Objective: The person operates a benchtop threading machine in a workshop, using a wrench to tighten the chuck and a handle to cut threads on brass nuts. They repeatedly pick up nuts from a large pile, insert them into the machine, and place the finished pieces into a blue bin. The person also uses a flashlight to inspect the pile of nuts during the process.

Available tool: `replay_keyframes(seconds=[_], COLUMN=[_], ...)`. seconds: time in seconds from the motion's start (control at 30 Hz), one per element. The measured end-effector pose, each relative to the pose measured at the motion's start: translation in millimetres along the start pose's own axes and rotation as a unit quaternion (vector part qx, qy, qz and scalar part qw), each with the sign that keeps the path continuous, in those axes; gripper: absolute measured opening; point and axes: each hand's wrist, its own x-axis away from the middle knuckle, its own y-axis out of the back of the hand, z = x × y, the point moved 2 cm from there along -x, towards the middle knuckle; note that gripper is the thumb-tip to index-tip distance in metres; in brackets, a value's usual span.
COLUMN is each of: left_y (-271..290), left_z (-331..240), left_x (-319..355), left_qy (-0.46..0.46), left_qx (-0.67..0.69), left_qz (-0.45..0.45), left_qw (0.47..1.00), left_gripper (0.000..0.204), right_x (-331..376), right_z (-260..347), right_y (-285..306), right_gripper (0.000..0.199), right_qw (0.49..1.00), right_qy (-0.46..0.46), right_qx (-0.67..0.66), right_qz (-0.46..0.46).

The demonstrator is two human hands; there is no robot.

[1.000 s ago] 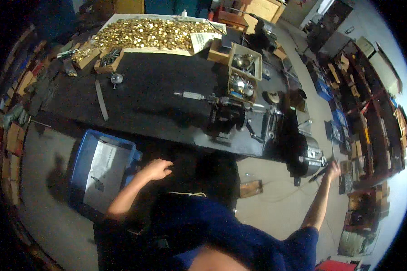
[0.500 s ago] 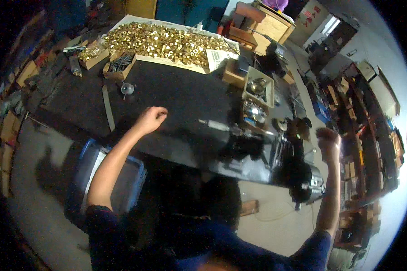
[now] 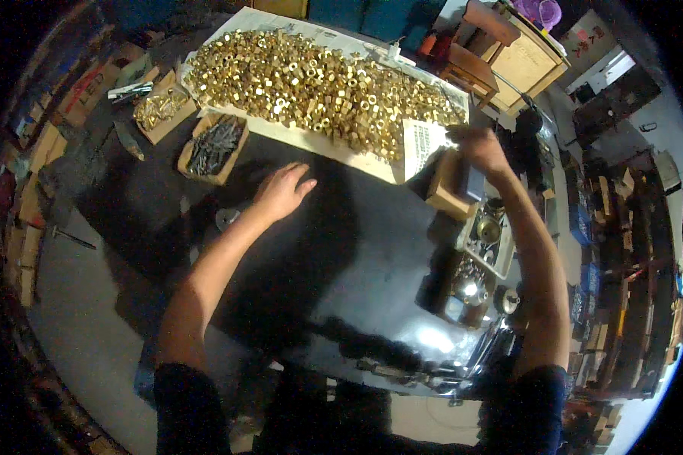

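My left hand (image 3: 283, 192) hovers over the dark tabletop (image 3: 334, 235), thumb and fingers apart, with nothing in it. Close to its left is a small cardboard box of dark metal pins or screws (image 3: 214, 149). Partly behind my left forearm shows a small round metal piece (image 3: 225, 219). At the far right, my right hand (image 3: 484, 152) reaches over a cardboard box (image 3: 449, 186) and a blue-grey box (image 3: 472, 182); its fingers are dark and blurred. Beyond both hands, a large heap of brass nuts (image 3: 311, 87) lies spread on paper (image 3: 360, 161).
A box of small brass parts (image 3: 158, 111) stands at the far left. Along the right edge are a pale tray of metal parts (image 3: 502, 254) and several tools (image 3: 478, 356). Behind the table stands a wooden chair (image 3: 474, 64); laden shelves (image 3: 630, 265) line the right side.
My view has moved closer to the table. My right hand has swung from the right edge up to the boxes beside the brass nuts. My left hand has moved forward, its fingers more spread.
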Motion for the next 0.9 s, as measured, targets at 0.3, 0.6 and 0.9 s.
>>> replay_keyframes(seconds=[0.3, 0.6, 0.9], left_y=[95.0, 71.8, 12.6], left_z=[-14.3, 42.3, 64.0], left_x=[-86.4, -198.2, -317.7], left_qy=[0.093, 0.052, 0.093], left_qx=[0.016, -0.122, -0.217], left_qz=[0.105, 0.16, 0.18], left_qw=[0.99, 0.978, 0.955], left_gripper=[0.039, 0.044, 0.054], right_x=[-106.4, -201.9, -277.1], right_z=[10.5, -79.2, -105.4], right_y=[-11.3, -50.4, -91.5], right_gripper=[0.028, 0.037, 0.06], right_qw=[0.986, 0.958, 0.984], right_qy=[-0.064, 0.202, -0.098], right_qx=[0.149, 0.201, 0.103], right_qz=[0.033, 0.039, 0.109])
